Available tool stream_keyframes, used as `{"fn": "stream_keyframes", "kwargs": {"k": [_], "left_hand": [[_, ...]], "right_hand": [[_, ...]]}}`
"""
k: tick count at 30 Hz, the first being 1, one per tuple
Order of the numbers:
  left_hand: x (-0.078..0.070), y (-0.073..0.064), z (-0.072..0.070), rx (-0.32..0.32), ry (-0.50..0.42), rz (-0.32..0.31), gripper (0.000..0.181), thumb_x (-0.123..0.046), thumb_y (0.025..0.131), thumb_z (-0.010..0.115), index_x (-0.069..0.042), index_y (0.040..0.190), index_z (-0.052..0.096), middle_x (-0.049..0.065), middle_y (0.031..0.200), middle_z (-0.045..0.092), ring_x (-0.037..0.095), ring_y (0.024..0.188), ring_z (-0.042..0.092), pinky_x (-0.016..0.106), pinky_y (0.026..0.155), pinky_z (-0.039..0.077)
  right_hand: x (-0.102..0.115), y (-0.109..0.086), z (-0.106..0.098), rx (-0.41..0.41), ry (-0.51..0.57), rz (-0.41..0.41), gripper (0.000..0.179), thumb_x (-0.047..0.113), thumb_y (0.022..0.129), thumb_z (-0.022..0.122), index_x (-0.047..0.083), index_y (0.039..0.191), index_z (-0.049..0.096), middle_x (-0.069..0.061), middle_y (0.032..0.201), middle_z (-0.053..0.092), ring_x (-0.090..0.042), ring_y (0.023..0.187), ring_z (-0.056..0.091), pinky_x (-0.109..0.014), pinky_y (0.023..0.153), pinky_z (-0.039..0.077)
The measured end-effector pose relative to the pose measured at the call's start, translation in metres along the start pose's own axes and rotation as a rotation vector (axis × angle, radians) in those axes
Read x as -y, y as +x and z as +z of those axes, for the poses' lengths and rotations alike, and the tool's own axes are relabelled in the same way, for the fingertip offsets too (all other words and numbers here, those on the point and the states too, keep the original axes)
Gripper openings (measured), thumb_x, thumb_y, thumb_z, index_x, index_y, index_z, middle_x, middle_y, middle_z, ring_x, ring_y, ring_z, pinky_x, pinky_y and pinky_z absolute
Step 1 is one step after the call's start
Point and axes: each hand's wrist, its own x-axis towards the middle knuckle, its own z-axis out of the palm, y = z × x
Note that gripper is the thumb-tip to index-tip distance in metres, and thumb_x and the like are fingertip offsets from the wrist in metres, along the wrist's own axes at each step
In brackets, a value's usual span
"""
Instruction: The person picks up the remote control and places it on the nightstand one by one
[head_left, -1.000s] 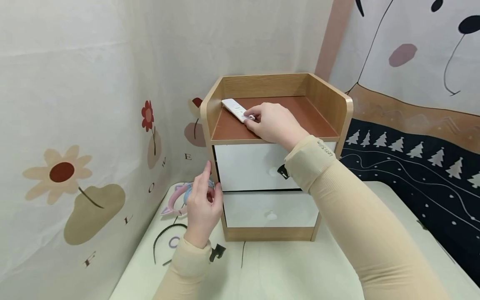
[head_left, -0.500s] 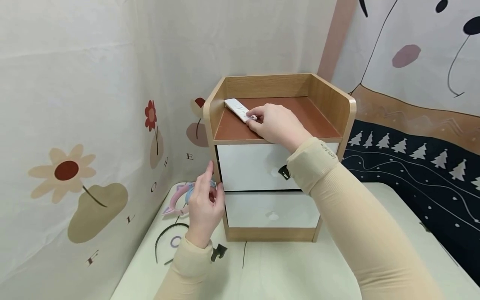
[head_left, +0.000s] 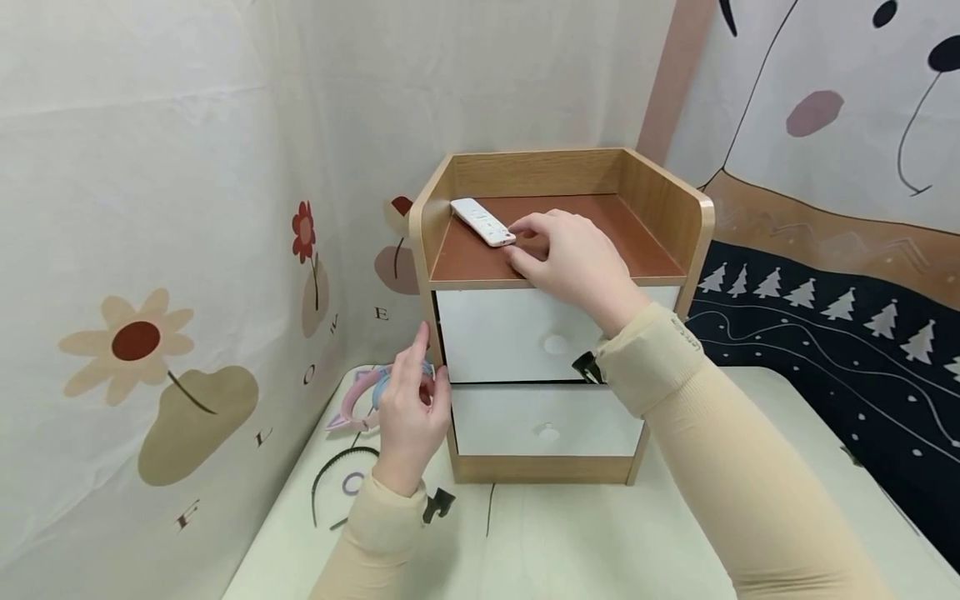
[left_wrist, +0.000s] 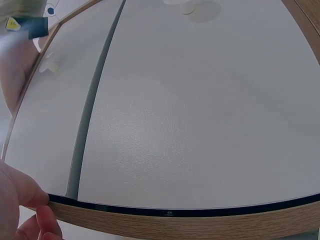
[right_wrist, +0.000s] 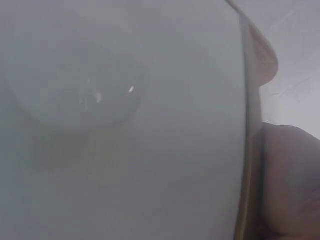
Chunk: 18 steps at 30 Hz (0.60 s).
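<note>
— Where is the white remote (head_left: 483, 222)?
— It lies on the brown top (head_left: 472, 262) of the cabinet (head_left: 543, 469), near the left panel (head_left: 433, 208). My right hand (head_left: 581, 260) is at its near end, thumb and finger apart.
— And the step?
— Positioning it, I judge; next calls for gentle fingers. The panel may obstruct. My left hand (head_left: 411, 412), fingers extended, touches the cabinet's side, before the headphones (head_left: 360, 398).

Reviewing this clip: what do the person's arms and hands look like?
The left hand and right hand are ungloved. The left sleeve and right sleeve are beige; a black clip shows at each cuff, and the right cuff bears lettering too small to read.
</note>
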Motion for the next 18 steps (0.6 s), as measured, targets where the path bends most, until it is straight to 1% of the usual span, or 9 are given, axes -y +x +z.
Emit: {"fn": "stream_keyframes", "kwargs": {"k": [4,7,10,14,18], "left_hand": [[-0.001,-0.001,-0.001,-0.002,-0.001,-0.010,0.071,0.010,0.095,0.070,-0.003,0.163,0.050,0.023,0.123,0.069,0.015,0.062,0.056,0.028,0.055,0.052],[0.000,-0.001,-0.001,0.004,-0.001,-0.012,0.071,0.010,0.095,0.070,-0.003,0.163,0.050,0.023,0.123,0.070,0.015,0.063,0.056,0.028,0.055,0.052],[0.000,-0.002,-0.001,0.010,0.001,-0.009,0.072,0.010,0.096,0.070,-0.003,0.163,0.049,0.023,0.123,0.069,0.014,0.063,0.056,0.028,0.055,0.052],[0.001,-0.002,0.000,0.010,-0.004,0.000,0.072,0.010,0.096,0.070,-0.003,0.163,0.049,0.022,0.121,0.069,0.014,0.063,0.055,0.028,0.055,0.052],[0.002,-0.001,-0.001,0.002,-0.010,0.007,0.072,0.011,0.095,0.070,-0.003,0.163,0.049,0.022,0.120,0.069,0.014,0.063,0.054,0.026,0.055,0.051]], "right_hand": [[-0.002,-0.014,0.002,-0.088,0.044,-0.092,0.032,0.029,0.104,0.073,0.015,0.133,0.078,-0.007,0.126,0.077,-0.029,0.108,0.066,-0.047,0.098,0.053],[-0.007,-0.028,0.005,-0.170,0.092,-0.156,0.029,0.022,0.103,0.075,0.012,0.130,0.079,-0.010,0.124,0.076,-0.029,0.104,0.064,-0.046,0.093,0.053],[-0.013,-0.043,0.007,-0.260,0.144,-0.213,0.028,0.017,0.101,0.077,0.010,0.127,0.080,-0.012,0.122,0.076,-0.028,0.102,0.065,-0.044,0.091,0.053],[-0.021,-0.062,0.008,-0.349,0.204,-0.256,0.030,0.013,0.098,0.081,0.009,0.127,0.079,-0.012,0.120,0.076,-0.026,0.103,0.066,-0.040,0.091,0.054],[-0.026,-0.080,0.010,-0.391,0.240,-0.268,0.038,0.012,0.095,0.084,0.008,0.132,0.077,-0.011,0.126,0.076,-0.026,0.112,0.068,-0.035,0.097,0.054]]}}
